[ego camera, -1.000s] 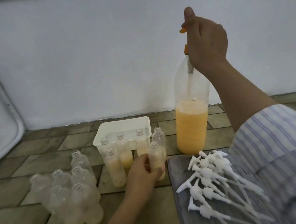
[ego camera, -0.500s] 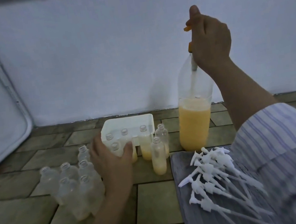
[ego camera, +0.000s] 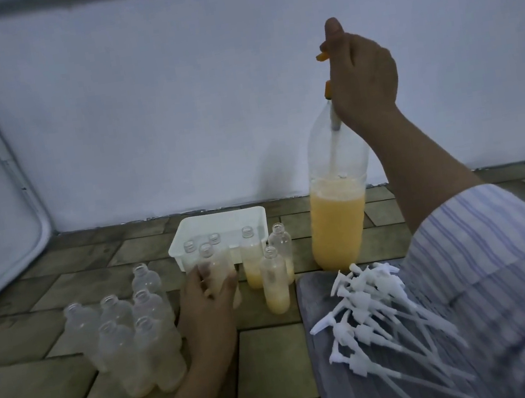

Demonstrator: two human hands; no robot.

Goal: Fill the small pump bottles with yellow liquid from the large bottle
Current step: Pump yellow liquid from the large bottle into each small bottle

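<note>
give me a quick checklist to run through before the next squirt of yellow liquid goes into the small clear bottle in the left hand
1. Left hand grips the small clear plastic bottle: ok, fingers wrap its body.
2. That bottle's neck is open, no pump fitted: ok.
3. Right hand holds the orange-tipped syringe-like dispenser in the neck of the large clear bottle: ok.
4. Large bottle has yellow liquid left: ok, roughly the lower half is full.
5. Dispenser is loaded with liquid: cannot tell, its tube is blurred behind the plastic.
6. White pump heads within reach on the grey cloth: ok.
</note>
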